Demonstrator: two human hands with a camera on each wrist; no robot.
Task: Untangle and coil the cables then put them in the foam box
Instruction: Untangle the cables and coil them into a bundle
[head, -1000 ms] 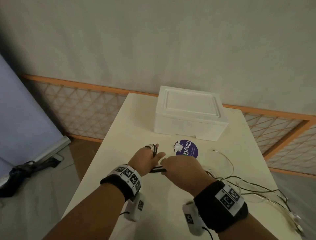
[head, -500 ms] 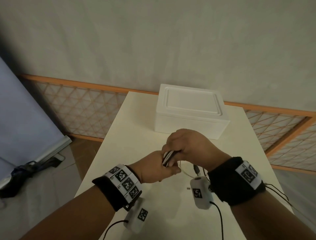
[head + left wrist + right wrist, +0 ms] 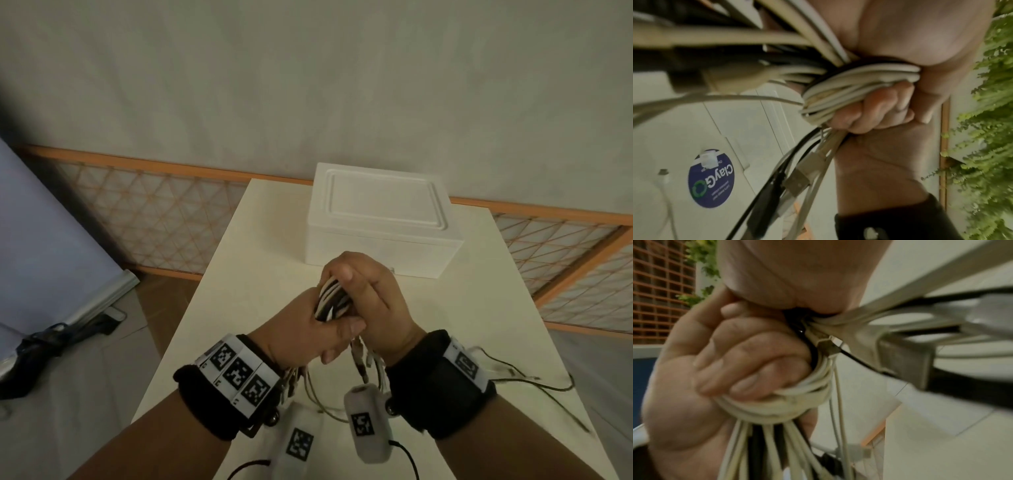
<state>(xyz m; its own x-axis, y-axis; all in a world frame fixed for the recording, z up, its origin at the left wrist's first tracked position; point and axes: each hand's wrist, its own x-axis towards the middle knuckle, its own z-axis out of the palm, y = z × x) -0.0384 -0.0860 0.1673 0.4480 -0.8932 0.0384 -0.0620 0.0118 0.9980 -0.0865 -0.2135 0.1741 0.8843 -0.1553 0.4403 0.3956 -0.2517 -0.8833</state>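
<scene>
A bundle of white and black cables is held between both hands above the table's middle. My left hand grips it from below, its fingers curled round the white loops. My right hand grips it from above, with its fingers folded over the white windings. USB plugs and loose ends hang down under the hands. The white foam box stands behind the hands with its lid on.
More thin cables trail over the white table at the right, near its edge. A purple round disc lies on the table below the hands. An orange lattice rail runs behind the table.
Both hands have lifted off the table and come together round the bundle. The right hand has swung over the left, and the purple disc is now hidden in the head view.
</scene>
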